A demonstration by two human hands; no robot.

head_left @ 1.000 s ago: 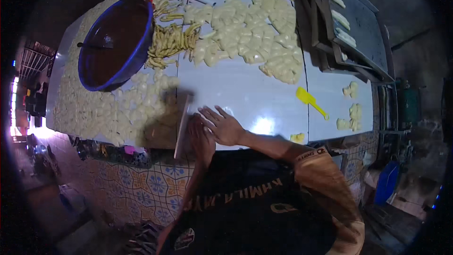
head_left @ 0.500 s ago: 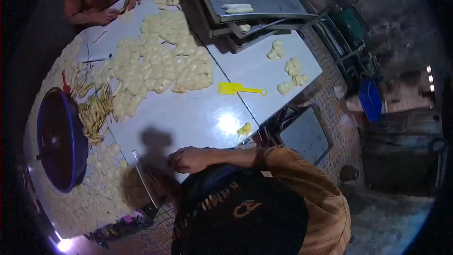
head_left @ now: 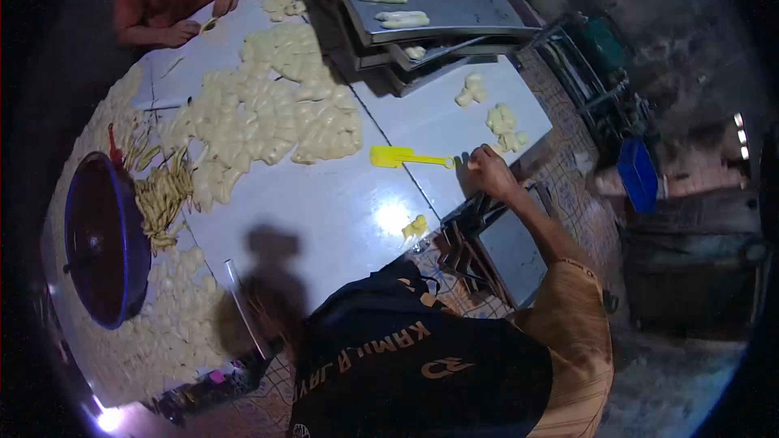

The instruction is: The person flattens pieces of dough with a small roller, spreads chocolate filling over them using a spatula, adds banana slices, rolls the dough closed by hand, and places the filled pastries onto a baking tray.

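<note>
My right hand (head_left: 489, 172) is at the right edge of the white table (head_left: 316, 203), fingers curled in over the spot of a small dough lump. The lump is mostly hidden under the hand. Pale dough lumps (head_left: 503, 120) lie just beyond it. Left of the hand is a flat yellow scraper (head_left: 392, 156) with a ringed handle. In deep shadow by the near table edge, my left hand (head_left: 266, 300) is dim, its fingers unreadable. A small yellow lump (head_left: 415, 227) rests on the table's near edge.
Shaped dough pieces (head_left: 304, 101) cover the table's middle. At left stand a large dark basin (head_left: 97, 235) with a blue rim and a heap of thin yellowish strips (head_left: 166, 195). Stacked metal trays (head_left: 438, 0) rise at the back. Another person (head_left: 174, 0) works at the far left.
My right hand has swung from the table's near middle out to the right edge, onto a dough lump there. The other person's hands have shifted slightly.
</note>
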